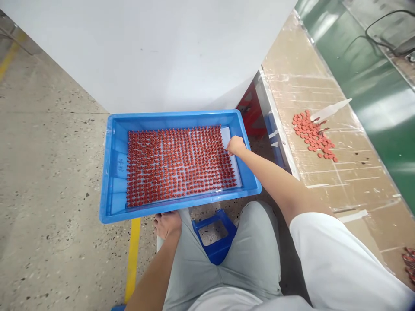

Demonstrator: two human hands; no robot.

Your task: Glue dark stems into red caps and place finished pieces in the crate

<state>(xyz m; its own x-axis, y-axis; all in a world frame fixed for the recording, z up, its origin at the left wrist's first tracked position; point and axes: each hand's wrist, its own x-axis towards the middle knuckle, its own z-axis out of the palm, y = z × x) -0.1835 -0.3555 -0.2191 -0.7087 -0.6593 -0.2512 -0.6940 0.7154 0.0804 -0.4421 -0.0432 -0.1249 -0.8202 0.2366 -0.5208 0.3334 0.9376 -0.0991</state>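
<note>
Between my 2 knees (pixel 259 220) shows a blue frame (pixel 216 254); my legs are spread, I think, so I can get close to the tub (pixel 181 204). My left grip (pixel 167 225) rests at my left knee, just below the tub's near rim, perhaps to steady me; its fingertips are partly hidden, so I cannot tell how they close. Inside the tub, red pieces (pixel 181 162) stand in close rows, tips up, on a white sheet (pixel 237 170), probably to keep them from toppling together. My right grip (pixel 236 146) reaches over the right wall, fingers curled at the end of the rows; whether they are apart or clamped on 1 piece I cannot tell. The bare strip of sheet there seems to give them room. Beyond the far rim rises a white panel (pixel 155 56). Off to my right, red discs (pixel 311 131) lie heaped on the counter (pixel 327 86), likely for easy reach, with a white strip (pixel 330 109) beside them.
</note>
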